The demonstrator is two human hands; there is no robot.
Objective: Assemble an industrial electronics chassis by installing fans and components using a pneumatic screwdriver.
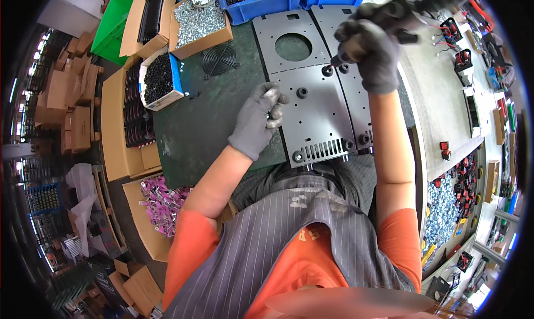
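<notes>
My right hand, in a grey glove, is wrapped round a dark power screwdriver. Its bit points down at a round black rubber foot on a grey sheet-metal panel. Another black foot stands near the panel's middle, and more sit at its near corners beside a row of slots. Over the panel's left edge, my gloved left hand is curled closed; what its fingers hold, if anything, is hidden. A second similar panel lies alongside, partly covered by my right forearm.
A black wire fan guard lies on the dark green table mat. Beyond it are a carton of silvery screws, a box of small black parts and blue bins. Pink-purple parts fill a carton at lower left.
</notes>
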